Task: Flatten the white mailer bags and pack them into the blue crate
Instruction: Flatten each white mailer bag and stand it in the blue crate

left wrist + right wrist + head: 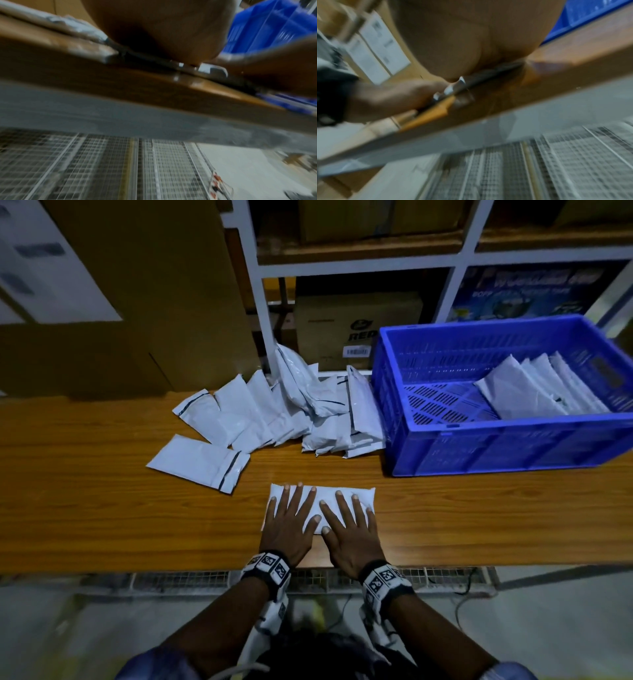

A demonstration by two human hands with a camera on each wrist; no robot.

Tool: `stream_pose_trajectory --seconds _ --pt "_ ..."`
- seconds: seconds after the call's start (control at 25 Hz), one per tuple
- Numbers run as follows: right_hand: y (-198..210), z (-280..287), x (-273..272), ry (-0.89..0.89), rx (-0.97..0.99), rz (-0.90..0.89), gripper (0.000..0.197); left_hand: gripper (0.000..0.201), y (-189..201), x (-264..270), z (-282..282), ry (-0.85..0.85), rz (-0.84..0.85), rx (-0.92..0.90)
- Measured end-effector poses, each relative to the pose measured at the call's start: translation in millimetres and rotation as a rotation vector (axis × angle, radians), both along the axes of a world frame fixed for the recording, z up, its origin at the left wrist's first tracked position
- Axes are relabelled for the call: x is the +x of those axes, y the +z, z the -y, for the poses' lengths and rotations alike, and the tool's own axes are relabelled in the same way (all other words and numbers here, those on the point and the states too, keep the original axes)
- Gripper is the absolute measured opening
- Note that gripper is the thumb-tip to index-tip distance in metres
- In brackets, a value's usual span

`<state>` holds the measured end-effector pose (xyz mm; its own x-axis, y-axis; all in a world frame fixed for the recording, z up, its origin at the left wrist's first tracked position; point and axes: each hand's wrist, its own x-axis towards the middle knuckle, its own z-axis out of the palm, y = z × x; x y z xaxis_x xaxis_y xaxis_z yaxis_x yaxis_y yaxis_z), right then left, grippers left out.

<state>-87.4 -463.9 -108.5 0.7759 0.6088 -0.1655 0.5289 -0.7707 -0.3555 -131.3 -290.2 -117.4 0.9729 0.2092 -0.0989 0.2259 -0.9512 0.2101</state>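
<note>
Two hands, left hand [287,525] and right hand [349,529], press fingers-spread on one flat white plastic mailer bag [359,496] to expel air, on the wooden tabletop [102,508] just before the blue slatted plastic crate [479,446]; loose white mailer bags [274,412] lie left of it.

Both the left hand [286,527] and right hand [352,530] press flat on one white mailer bag [356,495], with the blue crate [493,440] beyond the right hand.
</note>
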Motion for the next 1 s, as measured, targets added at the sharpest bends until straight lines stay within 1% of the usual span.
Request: stream_pose_trajectory --seconds 0.08,0.16,0.24,0.4,0.52,0.68,0.8,0.88,1.0 --pt "8 -9 -2 -0.086 0.012 0.006 0.053 0.059 -6 1 -2 0.0 0.001 -0.009" --pt "13 -21 1 -0.146 -0.007 0.053 0.052 0.059 -9 1 -3 -0.004 0.017 -0.025" --pt "11 -30 6 -0.147 -0.047 0.083 0.053 0.058 -11 1 -5 -0.015 0.035 -0.038" --pt "-4 -37 7 -0.182 -0.084 0.075 0.054 0.057 -10 1 -8 -0.026 0.073 -0.059" --pt "-8 -39 12 -0.187 -0.11 0.03 0.054 0.057 -11 3 -6 -0.028 0.088 -0.046" --pt "-8 -41 23 -0.162 -0.125 -0.043 0.054 0.056 -8 16 -7 -0.037 0.043 -0.067" --pt "-6 -39 26 -0.138 -0.108 -0.078 0.055 0.057 -7 16 -13 -0.066 0.035 -0.032" --pt "-4 -38 19 -0.134 -0.113 -0.039 0.055 0.057 -14 7 -14 -0.057 0.05 -0.035" --pt "-3 -37 3 -0.151 -0.13 0.003 0.057 0.057 -19 -1 -14 -0.046 0.028 -0.081"
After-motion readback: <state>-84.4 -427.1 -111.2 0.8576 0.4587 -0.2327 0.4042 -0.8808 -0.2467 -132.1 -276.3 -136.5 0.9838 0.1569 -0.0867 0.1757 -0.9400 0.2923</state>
